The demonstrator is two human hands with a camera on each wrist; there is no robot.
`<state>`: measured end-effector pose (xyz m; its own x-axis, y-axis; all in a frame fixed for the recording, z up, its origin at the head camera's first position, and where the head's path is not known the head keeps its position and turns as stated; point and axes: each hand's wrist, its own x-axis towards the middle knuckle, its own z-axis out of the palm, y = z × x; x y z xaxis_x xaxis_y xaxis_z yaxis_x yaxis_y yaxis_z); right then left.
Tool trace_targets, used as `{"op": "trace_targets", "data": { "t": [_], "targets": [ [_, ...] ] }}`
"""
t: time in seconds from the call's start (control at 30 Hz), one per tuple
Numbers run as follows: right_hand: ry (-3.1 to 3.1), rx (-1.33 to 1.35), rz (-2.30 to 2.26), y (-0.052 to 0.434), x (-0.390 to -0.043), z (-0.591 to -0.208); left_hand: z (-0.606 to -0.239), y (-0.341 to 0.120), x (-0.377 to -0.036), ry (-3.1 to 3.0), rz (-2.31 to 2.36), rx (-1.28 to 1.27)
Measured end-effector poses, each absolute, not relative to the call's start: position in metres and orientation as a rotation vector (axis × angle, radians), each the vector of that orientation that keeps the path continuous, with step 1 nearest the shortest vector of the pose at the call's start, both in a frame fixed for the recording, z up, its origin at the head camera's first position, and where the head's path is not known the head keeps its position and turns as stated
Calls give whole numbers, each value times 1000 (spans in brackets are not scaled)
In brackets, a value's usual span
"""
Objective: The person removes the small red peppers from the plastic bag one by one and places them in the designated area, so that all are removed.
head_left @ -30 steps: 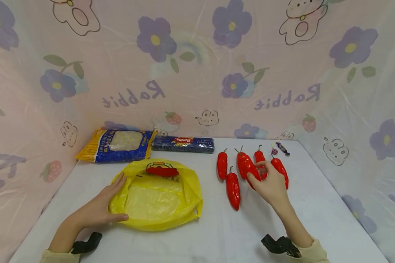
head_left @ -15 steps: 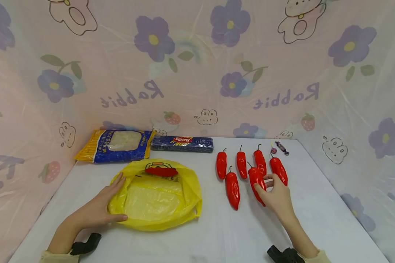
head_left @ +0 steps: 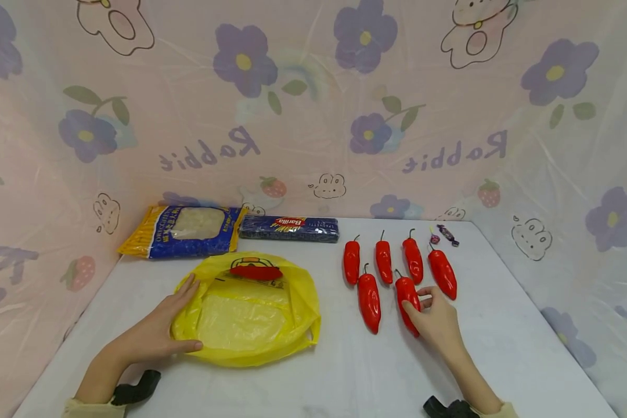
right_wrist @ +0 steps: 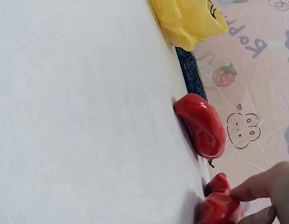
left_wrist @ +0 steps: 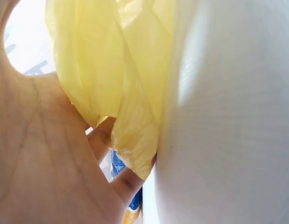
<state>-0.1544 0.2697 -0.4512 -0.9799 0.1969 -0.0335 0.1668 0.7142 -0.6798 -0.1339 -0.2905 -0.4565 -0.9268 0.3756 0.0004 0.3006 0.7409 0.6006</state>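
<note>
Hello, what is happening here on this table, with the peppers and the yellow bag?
A person sits at a white table. The left hand rests flat on a yellow plastic bag. The right hand pinches one red pepper, which lies on the table among five other peppers. Behind the bag lie a noodle packet and a blue pasta packet, and two wrapped candies sit near the far edge.

On the white table (head_left: 345, 371), the crumpled yellow plastic bag (head_left: 251, 313) lies at nine o'clock, with the left hand (head_left: 154, 331) resting flat on its near-left edge. Behind it, at eleven, sit the blue-and-yellow noodle packet (head_left: 185, 231) and, to its right, the dark blue spaghetti packet (head_left: 289, 229). At two o'clock lie four glossy red plastic peppers (head_left: 384, 261) in a row, with two more just before them; the right hand (head_left: 436, 319) holds the nearer-right pepper (head_left: 407, 293). Two small wrapped candies (head_left: 444, 234) lie behind the row.
</note>
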Motion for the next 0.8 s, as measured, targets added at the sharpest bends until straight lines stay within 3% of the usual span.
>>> {"op": "trace_targets", "data": {
  "t": [0.8],
  "targets": [
    [-2884, -345, 1107, 273, -155, -451, -455, -289, -134, 2811, 923, 526]
  ]
}}
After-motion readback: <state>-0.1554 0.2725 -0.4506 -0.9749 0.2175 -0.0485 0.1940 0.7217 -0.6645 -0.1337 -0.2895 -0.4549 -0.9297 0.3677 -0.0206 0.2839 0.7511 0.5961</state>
